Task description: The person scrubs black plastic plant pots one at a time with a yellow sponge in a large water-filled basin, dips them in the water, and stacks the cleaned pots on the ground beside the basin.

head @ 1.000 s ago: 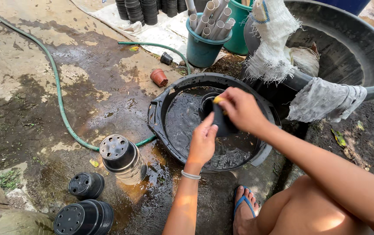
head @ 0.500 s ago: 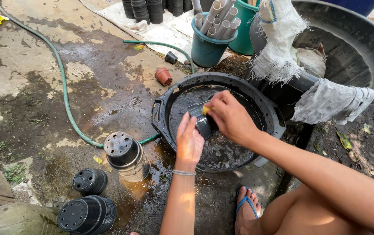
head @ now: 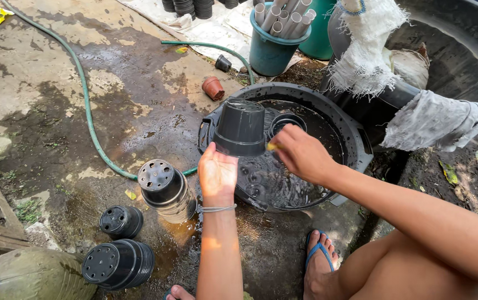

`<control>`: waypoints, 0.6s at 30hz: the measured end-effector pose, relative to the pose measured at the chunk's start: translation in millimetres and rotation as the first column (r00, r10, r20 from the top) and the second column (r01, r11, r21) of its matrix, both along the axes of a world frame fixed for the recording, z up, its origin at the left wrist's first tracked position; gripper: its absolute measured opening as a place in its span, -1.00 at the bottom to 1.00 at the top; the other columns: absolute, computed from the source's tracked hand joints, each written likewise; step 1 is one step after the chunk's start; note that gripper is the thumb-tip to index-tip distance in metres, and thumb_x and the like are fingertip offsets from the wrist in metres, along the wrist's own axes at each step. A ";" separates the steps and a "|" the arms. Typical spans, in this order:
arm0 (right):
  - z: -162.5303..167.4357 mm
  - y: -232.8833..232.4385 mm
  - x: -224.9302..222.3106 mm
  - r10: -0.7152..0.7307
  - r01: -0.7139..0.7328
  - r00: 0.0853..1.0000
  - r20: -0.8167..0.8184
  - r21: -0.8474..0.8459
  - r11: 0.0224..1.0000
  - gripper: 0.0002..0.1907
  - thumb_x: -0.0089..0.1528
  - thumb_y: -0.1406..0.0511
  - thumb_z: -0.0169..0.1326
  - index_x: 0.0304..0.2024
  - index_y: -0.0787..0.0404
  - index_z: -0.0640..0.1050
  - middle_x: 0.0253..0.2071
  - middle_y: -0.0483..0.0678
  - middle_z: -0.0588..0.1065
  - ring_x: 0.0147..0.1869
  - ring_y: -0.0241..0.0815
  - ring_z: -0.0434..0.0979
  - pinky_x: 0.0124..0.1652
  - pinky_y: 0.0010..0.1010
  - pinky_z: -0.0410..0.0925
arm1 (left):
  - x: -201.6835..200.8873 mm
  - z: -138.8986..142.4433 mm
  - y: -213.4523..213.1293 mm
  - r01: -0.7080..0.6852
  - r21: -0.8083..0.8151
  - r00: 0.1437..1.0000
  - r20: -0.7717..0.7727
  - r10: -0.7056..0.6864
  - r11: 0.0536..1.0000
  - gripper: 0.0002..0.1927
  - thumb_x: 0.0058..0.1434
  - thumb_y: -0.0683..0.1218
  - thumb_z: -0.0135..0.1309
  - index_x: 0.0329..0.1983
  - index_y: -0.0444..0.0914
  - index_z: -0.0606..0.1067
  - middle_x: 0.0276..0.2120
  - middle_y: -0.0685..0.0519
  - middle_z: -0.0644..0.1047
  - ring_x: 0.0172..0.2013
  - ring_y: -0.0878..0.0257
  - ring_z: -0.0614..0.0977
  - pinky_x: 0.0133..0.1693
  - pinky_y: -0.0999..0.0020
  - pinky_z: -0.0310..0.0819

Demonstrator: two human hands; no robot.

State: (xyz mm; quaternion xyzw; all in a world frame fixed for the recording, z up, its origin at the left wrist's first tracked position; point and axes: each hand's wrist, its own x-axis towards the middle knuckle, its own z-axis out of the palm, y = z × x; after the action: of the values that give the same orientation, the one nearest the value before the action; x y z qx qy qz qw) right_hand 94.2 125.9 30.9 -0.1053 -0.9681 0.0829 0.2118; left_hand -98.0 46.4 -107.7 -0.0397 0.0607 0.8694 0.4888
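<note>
While the left hand (head: pixel 218 175) grips a black plastic pot (head: pixel 241 128) by its rim from below, fingers wrapped onto the near edge and the pot turned upside down with its base pointing away, the right hand (head: pixel 301 153) is pressed together around a small yellow scrubber (head: pixel 272 146), of which only a sliver shows at the fingertips, just beside the pot's rim. The pot is held above the black wash basin (head: pixel 355 139), over its left half, clear of the dark water in it. A second black pot (head: pixel 287 122) sits in the basin's water behind the right hand. Just left of the basin an upturned stack of black pots (head: pixel 164 189) stands on the wet concrete ground (head: pixel 55 100), its holed base upward; two more stacks of black pots (head: pixel 119 253) lie farther left of the basin and nearer the person. A green hose (head: pixel 86 105) curves over the ground left of the basin and runs up to its left edge. Behind the basin lie a small terracotta pot (head: pixel 213 88) and a teal bucket (head: pixel 272 53) full of pale pipe sections. To the basin's right, touching it, a large dark tub (head: pixel 461 50) carries frayed white rags (head: pixel 367 61) draped over its rim. Below the basin, a foot in a blue sandal (head: pixel 321 258) rests on the wet ground.
</note>
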 end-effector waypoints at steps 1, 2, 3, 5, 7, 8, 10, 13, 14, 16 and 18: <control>2.4 -0.2 0.0 -0.011 0.011 0.999 -0.045 -0.018 1.000 -0.81 0.22 0.38 0.16 -0.12 0.22 0.48 -0.20 0.05 0.40 -0.12 0.07 0.50 -0.21 -0.18 0.39 | 3.0 -0.1 1.8 0.000 0.031 1.000 -0.003 0.000 1.000 -0.55 0.47 -0.09 -0.31 0.25 -0.51 0.32 0.22 -0.28 0.46 0.26 -0.06 0.47 0.32 -0.07 0.30; 4.7 -2.3 -0.3 -0.022 0.019 0.996 -0.089 -0.037 0.999 -0.81 0.23 0.39 0.15 -0.11 0.22 0.48 -0.20 0.04 0.41 -0.12 0.06 0.51 -0.21 -0.20 0.40 | 9.1 -0.5 3.5 -0.001 0.061 1.000 -0.006 0.001 0.998 -0.54 0.45 -0.10 -0.30 0.25 -0.50 0.33 0.21 -0.27 0.48 0.25 -0.06 0.48 0.30 -0.06 0.30; 6.5 -5.1 -2.1 0.007 -0.009 0.994 -0.112 -0.018 1.000 -0.80 0.23 0.38 0.16 -0.10 0.23 0.48 -0.19 0.04 0.41 -0.12 0.06 0.51 -0.21 -0.20 0.40 | 16.4 -1.2 5.6 0.000 0.090 1.000 -0.007 0.001 0.996 -0.54 0.42 -0.10 -0.29 0.25 -0.49 0.34 0.21 -0.26 0.49 0.24 -0.06 0.49 0.29 -0.04 0.30; 8.5 -12.5 -7.9 0.055 -0.053 0.986 -0.159 0.021 0.998 -0.77 0.23 0.37 0.18 -0.08 0.25 0.48 -0.18 0.05 0.42 -0.13 0.06 0.52 -0.21 -0.21 0.40 | 33.9 -3.2 9.4 -0.008 0.102 1.000 0.008 0.007 0.995 -0.54 0.42 -0.08 -0.28 0.23 -0.49 0.36 0.18 -0.26 0.50 0.21 -0.05 0.50 0.28 -0.03 0.31; 8.1 -19.7 -15.0 0.091 -0.081 0.983 -0.158 0.066 0.994 -0.77 0.24 0.36 0.19 -0.09 0.26 0.48 -0.19 0.06 0.41 -0.14 0.07 0.50 -0.20 -0.20 0.40 | 50.3 -5.9 12.8 -0.035 0.087 0.999 0.004 0.035 0.996 -0.56 0.46 -0.08 -0.27 0.23 -0.47 0.37 0.17 -0.22 0.51 0.19 -0.02 0.51 0.28 0.01 0.31; 7.4 -22.1 -17.3 0.108 -0.095 0.982 -0.157 0.089 0.992 -0.77 0.24 0.36 0.20 -0.09 0.27 0.48 -0.20 0.06 0.40 -0.15 0.08 0.50 -0.20 -0.20 0.40 | 55.4 -7.6 14.4 -0.058 0.065 0.998 -0.006 0.059 0.996 -0.59 0.51 -0.08 -0.25 0.24 -0.45 0.37 0.18 -0.19 0.51 0.19 0.01 0.51 0.29 0.05 0.30; 4.9 -23.1 -19.8 0.127 -0.112 0.982 -0.140 0.109 0.988 -0.77 0.22 0.36 0.21 -0.12 0.26 0.48 -0.21 0.05 0.40 -0.16 0.08 0.50 -0.21 -0.19 0.40 | 55.5 -12.3 14.3 -0.064 0.032 0.998 0.005 0.064 0.997 -0.61 0.54 -0.07 -0.26 0.24 -0.43 0.37 0.17 -0.17 0.52 0.17 0.03 0.52 0.28 0.07 0.31; 1.7 -14.2 -17.3 0.132 -0.114 0.981 -0.144 0.124 0.986 -0.78 0.19 0.37 0.20 -0.15 0.27 0.47 -0.22 0.06 0.40 -0.18 0.09 0.50 -0.22 -0.19 0.40 | 35.3 -20.2 12.4 -0.038 0.000 0.997 0.062 0.038 0.999 -0.57 0.49 -0.04 -0.30 0.21 -0.43 0.39 0.13 -0.19 0.53 0.13 0.01 0.56 0.24 0.02 0.37; 1.6 -9.5 -15.3 0.139 -0.120 0.979 -0.149 0.130 0.984 -0.78 0.19 0.37 0.20 -0.16 0.27 0.47 -0.22 0.06 0.40 -0.18 0.09 0.50 -0.22 -0.19 0.40 | 27.5 -22.5 12.1 -0.054 -0.011 0.995 0.079 0.055 0.998 -0.56 0.48 -0.03 -0.31 0.20 -0.41 0.39 0.13 -0.18 0.53 0.12 0.02 0.56 0.24 0.00 0.38; 3.4 1.5 -11.1 -0.018 0.029 0.988 -0.154 0.069 0.997 -0.82 0.22 0.38 0.18 -0.17 0.27 0.47 -0.20 0.08 0.40 -0.18 0.10 0.51 -0.23 -0.18 0.40 | 17.1 -27.6 12.9 -0.074 -0.008 0.995 0.071 0.074 0.997 -0.57 0.48 -0.04 -0.31 0.20 -0.39 0.40 0.15 -0.17 0.52 0.13 0.04 0.56 0.25 0.01 0.39; 5.3 7.5 -7.3 -0.121 0.129 0.977 -0.177 0.032 0.991 -0.83 0.24 0.38 0.17 -0.16 0.27 0.47 -0.19 0.10 0.41 -0.17 0.11 0.52 -0.22 -0.18 0.41 | 13.3 -32.7 16.2 -0.076 0.019 0.997 0.025 0.076 0.997 -0.60 0.49 -0.09 -0.29 0.22 -0.39 0.42 0.19 -0.15 0.52 0.16 0.07 0.57 0.28 0.05 0.40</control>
State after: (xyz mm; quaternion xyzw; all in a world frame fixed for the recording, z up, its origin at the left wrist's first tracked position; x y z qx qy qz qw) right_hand 86.9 133.4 36.2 -0.1537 -0.9388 0.0575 0.3027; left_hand -84.7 62.6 -140.3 -0.0476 0.0443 0.8873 0.4565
